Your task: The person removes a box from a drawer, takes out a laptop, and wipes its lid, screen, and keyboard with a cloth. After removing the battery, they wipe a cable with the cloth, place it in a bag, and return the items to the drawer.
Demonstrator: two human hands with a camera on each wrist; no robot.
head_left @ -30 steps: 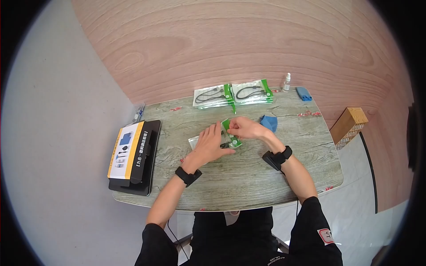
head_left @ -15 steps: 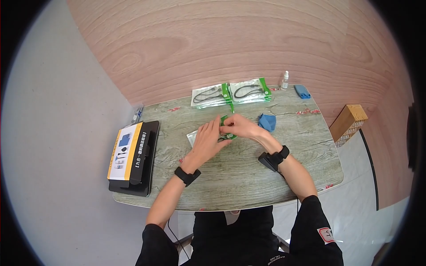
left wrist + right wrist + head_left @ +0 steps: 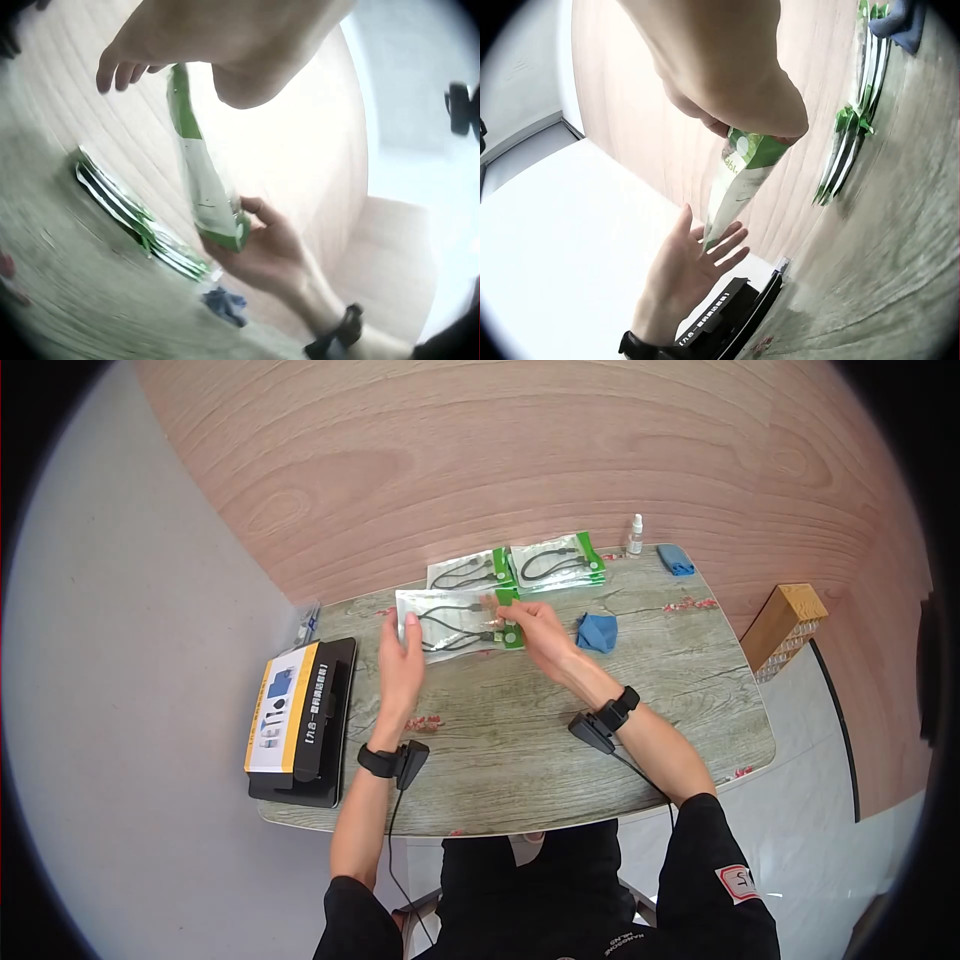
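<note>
A clear bag (image 3: pixel 450 630) with a black cable inside and a green end is held up off the table. My right hand (image 3: pixel 545 640) pinches its green end, thumb in front. At the opposite end is my left hand (image 3: pixel 402 672), its thumb over the bag's front. In the right wrist view, the left hand (image 3: pixel 682 270) has spread, nearly straight fingers around the edge of the bag (image 3: pixel 739 184). The left wrist view shows the bag (image 3: pixel 202 180) side-on, with the right hand (image 3: pixel 266 255) gripping the lower end.
Two stacks of similar bags, left (image 3: pixel 465 568) and right (image 3: pixel 555 560), lie at the table's back. A blue cloth (image 3: pixel 597 632), a spray bottle (image 3: pixel 635 536) and a folded blue cloth (image 3: pixel 676 561) are to the right. A black-and-yellow box (image 3: pixel 285 710) sits at the left edge.
The bag has risen from the table, moving up and left in the head view. My left hand has gone from lying over it to its left end; my right hand has moved slightly with its green end.
</note>
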